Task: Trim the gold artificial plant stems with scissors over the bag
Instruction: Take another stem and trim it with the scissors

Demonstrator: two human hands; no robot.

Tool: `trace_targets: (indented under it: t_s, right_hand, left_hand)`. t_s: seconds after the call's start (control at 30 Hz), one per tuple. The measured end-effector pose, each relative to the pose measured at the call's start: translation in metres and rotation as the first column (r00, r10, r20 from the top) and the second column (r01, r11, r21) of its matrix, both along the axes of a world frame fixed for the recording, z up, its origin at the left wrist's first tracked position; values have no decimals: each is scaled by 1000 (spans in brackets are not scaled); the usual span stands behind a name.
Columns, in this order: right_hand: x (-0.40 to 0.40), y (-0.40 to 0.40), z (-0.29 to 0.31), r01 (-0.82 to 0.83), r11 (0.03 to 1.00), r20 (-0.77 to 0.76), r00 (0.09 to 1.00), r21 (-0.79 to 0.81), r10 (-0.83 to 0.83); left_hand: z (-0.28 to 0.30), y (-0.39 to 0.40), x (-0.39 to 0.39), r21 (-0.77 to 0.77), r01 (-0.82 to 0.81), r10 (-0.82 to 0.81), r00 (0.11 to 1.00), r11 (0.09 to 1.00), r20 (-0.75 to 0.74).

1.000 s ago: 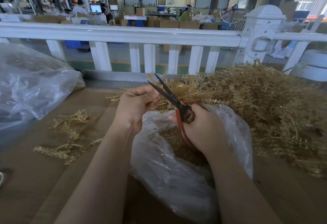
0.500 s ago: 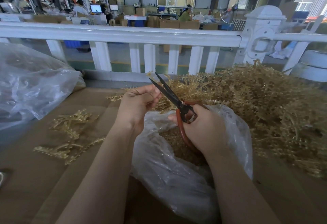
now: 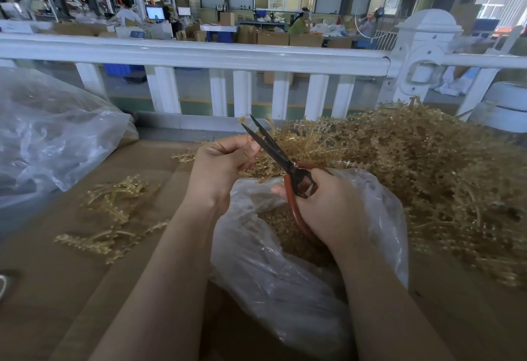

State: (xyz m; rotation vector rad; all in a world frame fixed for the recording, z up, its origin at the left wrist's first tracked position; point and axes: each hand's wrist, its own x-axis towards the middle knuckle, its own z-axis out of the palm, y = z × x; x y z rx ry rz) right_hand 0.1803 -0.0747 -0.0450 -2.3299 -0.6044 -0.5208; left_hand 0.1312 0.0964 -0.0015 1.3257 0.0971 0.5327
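Room: a big workshop behind a white railing [image 3: 199, 57]; I work at a surface covered with brown cardboard [image 3: 57, 289].
Bag: a clear plastic bag [image 3: 273, 280] stands open under my wrists, with gold cuttings already inside.
Stock: a large pile of gold stems [image 3: 413, 175] lies at the right; a few loose sprigs [image 3: 114, 218] lie at the left on the cardboard, well apart from the bag.
Left hand: my left hand [image 3: 219, 166] pinches one gold stem [image 3: 242, 118] between curled fingers and thumb; only its small tip shows above the fingers.
Right hand: my right hand [image 3: 328, 206] is wrapped around the red handles of the scissors [image 3: 273, 152]; the blades are slightly parted (a narrow V, not wide).
Key relation: the blades point up and to the left, and they pass just beside the left fingertips; the stem tip seems to sit between the two blade points. The stem runs across the blades, roughly.
Next move, my judgement: closing the right hand should cut the tip. The piece may fall beyond the bag mouth, since the cut point is above its far edge.
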Motion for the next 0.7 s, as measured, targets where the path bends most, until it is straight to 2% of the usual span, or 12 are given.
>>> trace_targets:
  t_s: [0.2, 0.4, 0.7]
  right_hand:
    - [-2, 0, 1, -11, 999, 3, 1000, 52, 11]
    - [-6, 0, 7, -5, 999, 9, 1000, 50, 4]
    - [-3, -1, 6, 53, 999, 17, 998, -5, -53]
  left_hand:
    - [-1, 0, 2, -25, 17, -17, 1000, 1000, 3]
    - [-1, -3, 1, 54, 54, -56, 997, 997, 44]
    - [-4, -3, 4, -19, 39, -39, 999, 999, 18]
